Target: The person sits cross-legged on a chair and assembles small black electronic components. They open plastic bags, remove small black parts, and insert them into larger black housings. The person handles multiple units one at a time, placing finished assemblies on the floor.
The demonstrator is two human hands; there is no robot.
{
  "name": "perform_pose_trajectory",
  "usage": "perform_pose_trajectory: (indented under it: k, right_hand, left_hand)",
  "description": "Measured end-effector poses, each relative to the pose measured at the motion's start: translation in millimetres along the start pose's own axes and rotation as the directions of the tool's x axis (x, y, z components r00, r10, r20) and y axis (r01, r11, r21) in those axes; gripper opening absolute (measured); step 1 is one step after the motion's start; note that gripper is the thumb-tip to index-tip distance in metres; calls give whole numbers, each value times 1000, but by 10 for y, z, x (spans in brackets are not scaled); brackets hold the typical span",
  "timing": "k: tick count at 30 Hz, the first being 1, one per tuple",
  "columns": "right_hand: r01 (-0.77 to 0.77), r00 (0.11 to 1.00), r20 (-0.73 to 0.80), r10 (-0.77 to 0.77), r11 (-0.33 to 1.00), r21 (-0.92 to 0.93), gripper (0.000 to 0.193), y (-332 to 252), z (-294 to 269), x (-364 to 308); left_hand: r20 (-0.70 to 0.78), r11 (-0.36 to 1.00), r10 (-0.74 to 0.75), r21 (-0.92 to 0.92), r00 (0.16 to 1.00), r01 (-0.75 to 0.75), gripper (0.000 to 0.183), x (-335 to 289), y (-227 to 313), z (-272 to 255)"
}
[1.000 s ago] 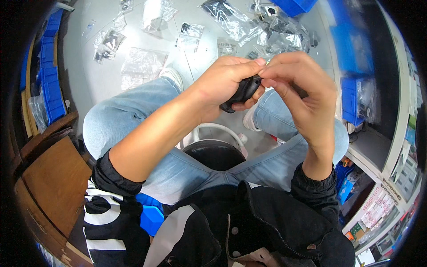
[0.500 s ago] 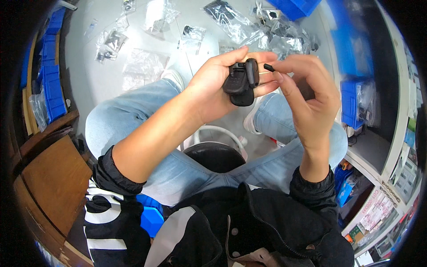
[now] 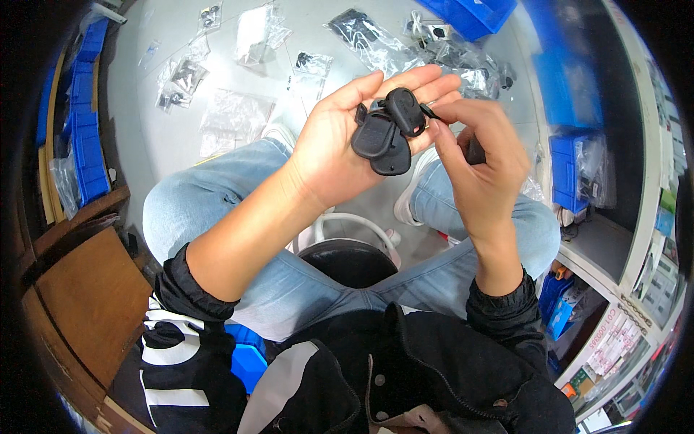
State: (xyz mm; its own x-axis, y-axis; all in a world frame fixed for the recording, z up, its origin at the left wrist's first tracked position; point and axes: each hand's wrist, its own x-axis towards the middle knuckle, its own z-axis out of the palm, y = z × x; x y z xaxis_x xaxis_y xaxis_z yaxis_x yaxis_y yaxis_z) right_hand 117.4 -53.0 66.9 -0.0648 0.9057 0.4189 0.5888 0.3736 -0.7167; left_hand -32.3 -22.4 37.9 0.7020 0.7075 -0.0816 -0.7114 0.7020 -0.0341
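My left hand (image 3: 325, 152) lies palm up over my knees, fingers stretched out, bearing several small black plastic parts. Among them are a flat rounded piece (image 3: 374, 136), an oval fob-like piece (image 3: 405, 111) nearer the fingers, and a rounded flap (image 3: 392, 162) partly under the others. Whether these parts are joined, I cannot tell. My right hand (image 3: 491, 155) is closed in a pinch, thumb and forefinger on a small slim black piece (image 3: 427, 111) right beside the oval piece. The fingertips hide part of it.
Clear plastic bags (image 3: 238, 116) of small parts lie about the grey floor. Blue bins (image 3: 90, 155) line the left, another blue bin (image 3: 473, 16) stands at the far side, and a shelf unit (image 3: 611, 242) is close on the right. Beneath me is a black stool seat (image 3: 347, 262).
The oval piece has turned to show its broad face, and the parts sit slightly further left. My right hand has moved left, bringing the slim piece up against the oval one.
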Motion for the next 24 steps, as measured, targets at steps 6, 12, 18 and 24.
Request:
perform_pose_trajectory:
  k: [6, 12, 18, 24]
  right_hand:
    - [5, 1000, 17, -4, 1000, -19, 14, 19, 1, 9]
    - [-23, 999, 38, 25, 999, -39, 14, 28, 2, 14]
    - [-25, 999, 20, 25, 999, -20, 12, 75, -12, 16]
    - [-478, 877, 156, 454, 796, 371, 9, 77, -111, 24]
  left_hand:
    - [-14, 999, 1, -44, 1000, -2, 49, -9, 15, 23]
    - [-44, 1000, 13, -13, 999, -13, 49, -2, 16, 37]
    - [-16, 994, 9, -113, 1000, -11, 49, 12, -2, 24]
    - [-22, 990, 12, -143, 1000, -15, 49, 18, 10, 21]
